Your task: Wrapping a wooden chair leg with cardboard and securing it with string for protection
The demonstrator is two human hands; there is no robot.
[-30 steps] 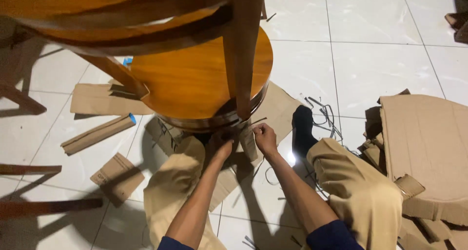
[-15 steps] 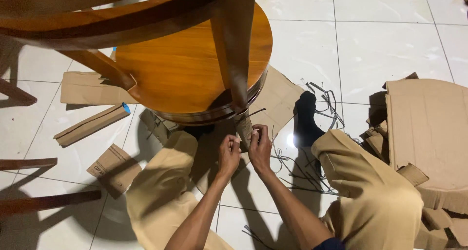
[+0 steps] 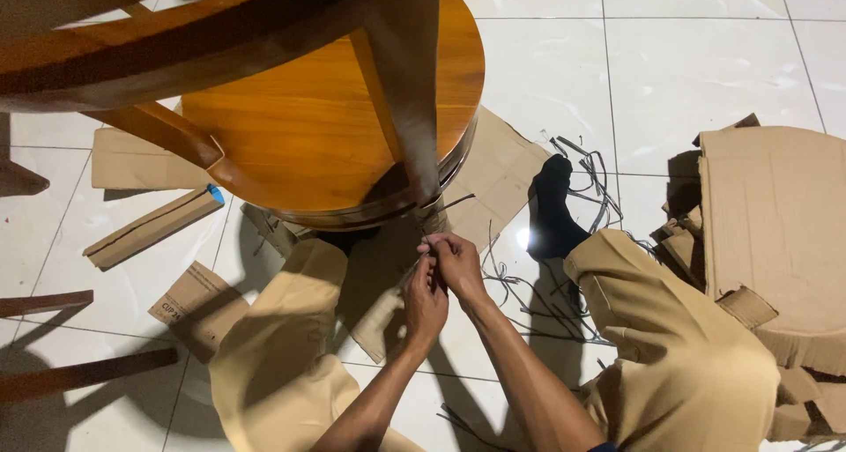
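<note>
Two hands meet just below the rim of the overturned round wooden table (image 3: 326,117) in the head view: the left hand (image 3: 426,298) sits lower and the right hand (image 3: 456,263) above it, nearer the rim. Both are pinched closed on what looks like a thin dark strap (image 3: 441,210), though it is too fine to be sure. Its long axis runs up and away from the hands toward the table's edge, over the flattened cardboard (image 3: 493,174) beneath.
</note>
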